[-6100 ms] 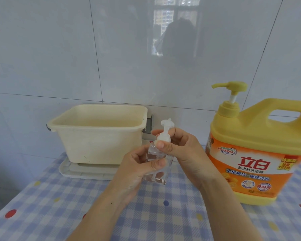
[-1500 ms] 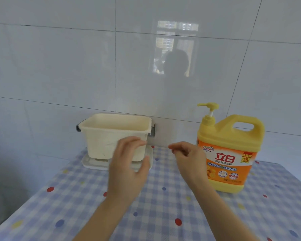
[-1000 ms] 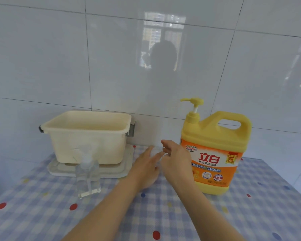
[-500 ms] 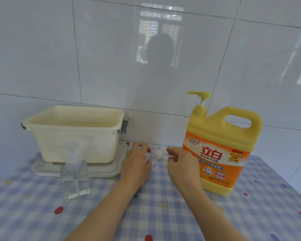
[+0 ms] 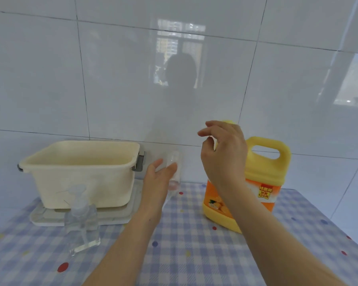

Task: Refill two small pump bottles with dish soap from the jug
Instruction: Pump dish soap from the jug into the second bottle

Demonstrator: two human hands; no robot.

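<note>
The yellow dish soap jug [image 5: 265,174] with an orange label stands at the right on the checked tablecloth [image 5: 194,244]. My right hand [image 5: 223,157] is raised in front of the jug's pump and hides most of it. Its thumb and fingers pinch a small pale piece that looks like a pump top, but it is blurred. My left hand [image 5: 155,182] grips a small clear bottle [image 5: 175,162], lifted off the cloth between the tub and the jug. A second clear pump bottle [image 5: 82,219] stands at the left with its pump on.
A cream plastic tub [image 5: 81,172] sits on a white tray [image 5: 120,217] at the back left against the tiled wall. The table's right edge runs close behind the jug.
My left hand has lifted the small clear bottle off the cloth. My right hand has risen from the bottle's top to in front of the jug's pump.
</note>
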